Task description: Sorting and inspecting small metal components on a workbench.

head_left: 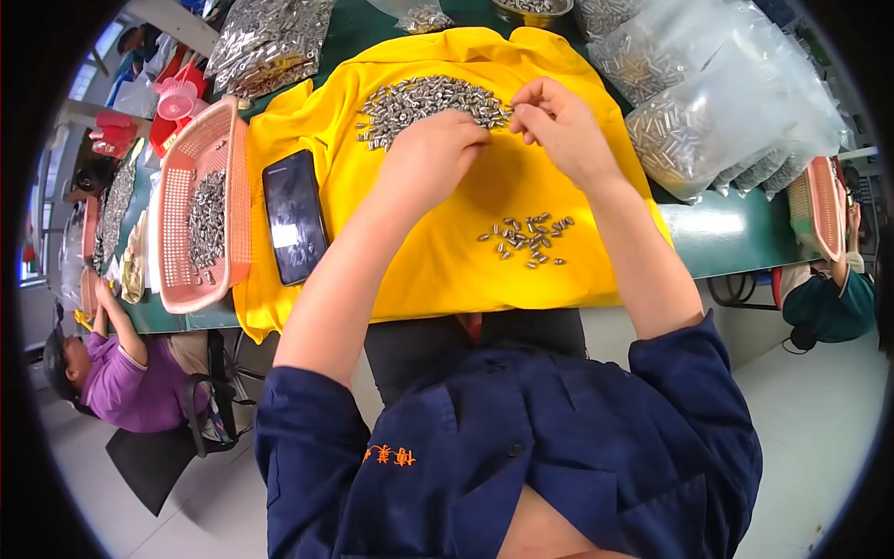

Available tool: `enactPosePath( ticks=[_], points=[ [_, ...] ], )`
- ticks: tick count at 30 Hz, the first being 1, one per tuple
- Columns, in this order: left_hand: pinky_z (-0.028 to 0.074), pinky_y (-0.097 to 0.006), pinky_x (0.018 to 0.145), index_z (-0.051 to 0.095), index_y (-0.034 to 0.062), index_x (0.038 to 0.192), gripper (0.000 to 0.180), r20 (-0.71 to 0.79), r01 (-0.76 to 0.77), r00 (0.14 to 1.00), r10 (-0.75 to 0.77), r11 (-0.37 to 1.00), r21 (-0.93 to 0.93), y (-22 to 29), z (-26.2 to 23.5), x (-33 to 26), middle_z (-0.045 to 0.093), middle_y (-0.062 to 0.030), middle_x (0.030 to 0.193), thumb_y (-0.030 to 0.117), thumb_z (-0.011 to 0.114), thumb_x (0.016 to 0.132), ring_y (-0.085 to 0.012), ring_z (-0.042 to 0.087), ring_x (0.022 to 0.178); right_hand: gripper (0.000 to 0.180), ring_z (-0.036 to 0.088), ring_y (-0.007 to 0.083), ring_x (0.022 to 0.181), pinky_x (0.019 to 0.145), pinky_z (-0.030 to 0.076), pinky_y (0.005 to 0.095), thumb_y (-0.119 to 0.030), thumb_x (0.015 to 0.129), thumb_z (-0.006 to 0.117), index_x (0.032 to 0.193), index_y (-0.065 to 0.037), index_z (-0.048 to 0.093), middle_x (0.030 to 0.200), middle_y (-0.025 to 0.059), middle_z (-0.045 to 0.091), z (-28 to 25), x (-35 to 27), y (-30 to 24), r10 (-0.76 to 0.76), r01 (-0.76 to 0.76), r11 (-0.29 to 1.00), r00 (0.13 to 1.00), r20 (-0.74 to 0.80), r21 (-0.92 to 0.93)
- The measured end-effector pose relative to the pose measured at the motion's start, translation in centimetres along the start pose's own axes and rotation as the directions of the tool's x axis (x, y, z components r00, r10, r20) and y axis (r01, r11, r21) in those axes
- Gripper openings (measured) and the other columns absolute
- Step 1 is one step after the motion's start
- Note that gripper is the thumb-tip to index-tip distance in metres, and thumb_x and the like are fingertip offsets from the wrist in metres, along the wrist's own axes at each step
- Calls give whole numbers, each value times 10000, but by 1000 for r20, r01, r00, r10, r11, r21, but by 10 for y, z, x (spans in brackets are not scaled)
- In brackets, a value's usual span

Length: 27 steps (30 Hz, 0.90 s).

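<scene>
A black phone [295, 216] with a dark glossy screen is lying on the yellow cloth [447, 252] left of the hands, while clear plastic bags [717, 102] of small metal pieces are piling at the table's upper right and more bags [270, 42] upper left.

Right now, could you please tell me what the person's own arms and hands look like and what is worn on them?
Both hands, left hand and right hand, are bare: no gloves, rings or watch show. The forearms are uncovered too. Dark blue sleeves of a work shirt end above the elbows. The shirt buttons down the front and carries small orange embroidery on the chest.
</scene>
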<state>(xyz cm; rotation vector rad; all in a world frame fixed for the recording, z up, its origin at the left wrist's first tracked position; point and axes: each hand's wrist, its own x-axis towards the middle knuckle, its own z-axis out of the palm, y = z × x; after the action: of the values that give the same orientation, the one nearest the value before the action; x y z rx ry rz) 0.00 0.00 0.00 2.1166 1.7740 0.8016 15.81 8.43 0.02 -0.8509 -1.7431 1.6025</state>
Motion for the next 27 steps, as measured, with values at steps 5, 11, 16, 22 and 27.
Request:
enactPosePath(
  ticks=[5,11,16,22,27],
  points=[
    [441,-344,686,610,78,816,130,171,-126,982,80,952,280,-9,15,33,556,-68,813,118,585,695,-252,545,775,76,504,75,649,594,401,200,-66,771,477,821,-12,494,700,17,530,-8,0,8,-98,98,995,995,-15,13],
    [435,-353,669,598,66,775,101,241,-122,969,51,949,290,-8,18,40,549,-74,793,117,590,688,-258,541,773,76,499,73,647,590,398,202,-70,774,479,819,-11,496,711,22,528,-10,-6,9,-122,122,992,993,-8,43],
    [433,-344,678,598,55,763,95,112,-87,992,58,959,269,-4,19,32,552,-74,798,110,582,687,-252,538,776,77,498,72,645,585,397,205,-71,781,475,823,-8,493,704,18,522,-11,-4,11,-115,118,991,992,-41,62],
    [436,-348,661,605,53,789,118,271,-105,963,12,937,333,-9,16,41,557,-89,771,85,561,684,-266,538,759,86,470,62,665,594,378,186,-64,816,450,890,-26,472,728,2,503,-10,-3,11,-92,92,996,996,15,1],
    [459,-315,619,591,36,776,92,143,-118,986,90,972,201,-2,12,36,572,-108,760,33,547,696,-238,579,702,67,458,59,646,583,369,181,-64,814,450,868,-29,469,709,-4,491,-10,-4,10,-68,68,998,997,-33,-12]
  ],
)
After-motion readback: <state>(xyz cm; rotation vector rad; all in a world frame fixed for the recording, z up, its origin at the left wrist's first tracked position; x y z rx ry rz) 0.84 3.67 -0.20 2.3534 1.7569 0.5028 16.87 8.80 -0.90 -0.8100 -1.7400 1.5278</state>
